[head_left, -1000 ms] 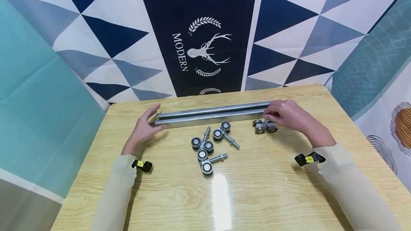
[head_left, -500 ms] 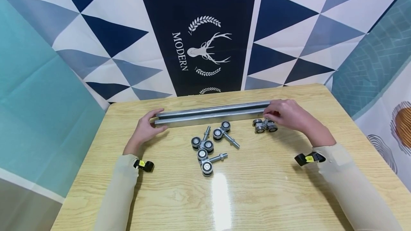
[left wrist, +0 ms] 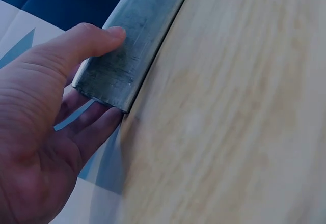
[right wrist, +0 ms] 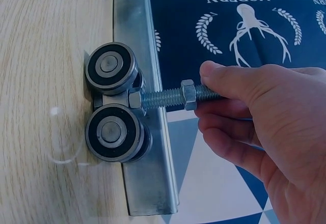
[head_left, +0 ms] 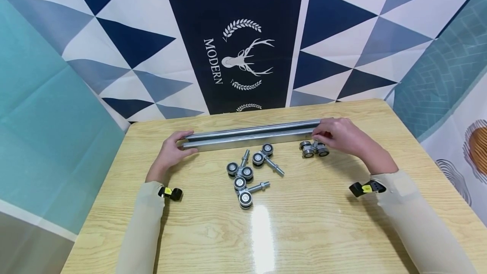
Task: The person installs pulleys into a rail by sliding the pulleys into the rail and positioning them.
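A long grey metal rail (head_left: 251,135) lies across the far half of the wooden table (head_left: 304,223). My left hand (head_left: 181,142) grips its left end, with the thumb (left wrist: 86,38) on top and the fingers (left wrist: 89,124) curled behind the end. My right hand (head_left: 318,135) is at the rail's right end and pinches the threaded bolt (right wrist: 170,98) of a roller trolley (head_left: 313,149). The trolley's two black-rimmed wheels (right wrist: 112,102) stand on the table right against the rail's (right wrist: 150,147) side.
Three more roller trolleys with bolts lie loose mid-table: one (head_left: 239,170) at the left, one (head_left: 264,157) beside it, one (head_left: 245,193) nearer me. Patterned cloth walls (head_left: 243,54) close in the table at the back and on both sides.
My left hand, open beside the rail's left end a second ago, has closed round that end. The right hand and its trolley have stayed put.
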Available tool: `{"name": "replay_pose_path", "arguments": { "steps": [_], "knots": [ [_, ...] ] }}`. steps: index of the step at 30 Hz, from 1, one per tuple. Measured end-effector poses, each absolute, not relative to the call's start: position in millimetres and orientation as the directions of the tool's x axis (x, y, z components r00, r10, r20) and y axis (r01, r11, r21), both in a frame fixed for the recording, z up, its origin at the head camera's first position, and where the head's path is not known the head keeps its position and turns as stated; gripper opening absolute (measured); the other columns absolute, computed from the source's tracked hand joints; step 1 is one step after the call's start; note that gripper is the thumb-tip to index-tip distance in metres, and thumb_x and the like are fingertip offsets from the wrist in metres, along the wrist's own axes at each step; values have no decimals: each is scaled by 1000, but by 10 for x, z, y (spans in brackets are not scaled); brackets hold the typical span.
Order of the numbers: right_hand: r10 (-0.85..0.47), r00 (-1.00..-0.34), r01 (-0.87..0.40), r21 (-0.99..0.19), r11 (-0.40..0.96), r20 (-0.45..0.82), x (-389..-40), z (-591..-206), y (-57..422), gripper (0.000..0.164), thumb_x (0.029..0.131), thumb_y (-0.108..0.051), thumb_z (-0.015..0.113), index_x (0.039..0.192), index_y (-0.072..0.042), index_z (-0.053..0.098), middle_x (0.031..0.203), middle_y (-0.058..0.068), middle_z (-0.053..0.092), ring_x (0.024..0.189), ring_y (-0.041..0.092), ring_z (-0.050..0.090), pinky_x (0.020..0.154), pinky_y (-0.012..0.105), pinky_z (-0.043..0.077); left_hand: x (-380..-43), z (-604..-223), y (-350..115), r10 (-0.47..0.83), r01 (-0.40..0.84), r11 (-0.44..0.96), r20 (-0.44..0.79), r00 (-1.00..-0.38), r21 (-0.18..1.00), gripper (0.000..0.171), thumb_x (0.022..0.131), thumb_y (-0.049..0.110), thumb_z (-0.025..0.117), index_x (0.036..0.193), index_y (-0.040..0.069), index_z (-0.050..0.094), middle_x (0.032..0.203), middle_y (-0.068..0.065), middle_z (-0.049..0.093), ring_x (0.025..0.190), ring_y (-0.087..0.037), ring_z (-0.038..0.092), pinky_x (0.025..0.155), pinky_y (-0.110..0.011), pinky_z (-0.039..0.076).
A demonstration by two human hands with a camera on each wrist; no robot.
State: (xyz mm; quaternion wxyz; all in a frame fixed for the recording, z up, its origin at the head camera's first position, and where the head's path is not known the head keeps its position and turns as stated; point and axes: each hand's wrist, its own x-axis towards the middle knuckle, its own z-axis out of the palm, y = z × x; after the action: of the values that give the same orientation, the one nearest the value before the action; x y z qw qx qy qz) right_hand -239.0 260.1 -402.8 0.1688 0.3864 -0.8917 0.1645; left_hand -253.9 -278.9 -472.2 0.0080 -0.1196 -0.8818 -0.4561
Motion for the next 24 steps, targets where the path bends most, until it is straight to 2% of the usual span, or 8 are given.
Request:
{"name": "replay_pose_path", "arguments": {
  "steps": [7, 15, 24],
  "knots": [
    [-635, -638, -748, -153, 646, 435, -2386, -4026, 2601, 8, 81, -6, 81, 84, -13, 77, 77, -3, 68, 58, 6, 60, 50, 28, 51, -2599, -4710, -2811, 211, 197, 562, 91, -973, 803, 67, 80, 17, 85, 140, 6, 57, 139, -18, 55, 124, -35, 52, 108, -54, 46],
    [-633, -640, -746, -153, 649, 436, -2393, -4031, 2602, 8, 81, -7, 81, 84, -13, 77, 78, -2, 70, 59, 7, 61, 50, 29, 51, -2611, -4641, -2825, 217, 126, 558, 2, -976, 820, 66, 81, 23, 84, 140, 9, 57, 141, -17, 56, 123, -36, 56, 102, -53, 48],
    [-587, -714, -683, -196, 704, 382, -2371, -4027, 2589, 7, 83, -10, 80, 88, -13, 76, 76, -2, 71, 62, 6, 61, 53, 30, 52, -2630, -4630, -2829, 214, 82, 545, -44, -976, 834, 61, 81, 22, 84, 136, 12, 59, 136, -14, 59, 120, -32, 56, 103, -50, 46]
  ]
}}
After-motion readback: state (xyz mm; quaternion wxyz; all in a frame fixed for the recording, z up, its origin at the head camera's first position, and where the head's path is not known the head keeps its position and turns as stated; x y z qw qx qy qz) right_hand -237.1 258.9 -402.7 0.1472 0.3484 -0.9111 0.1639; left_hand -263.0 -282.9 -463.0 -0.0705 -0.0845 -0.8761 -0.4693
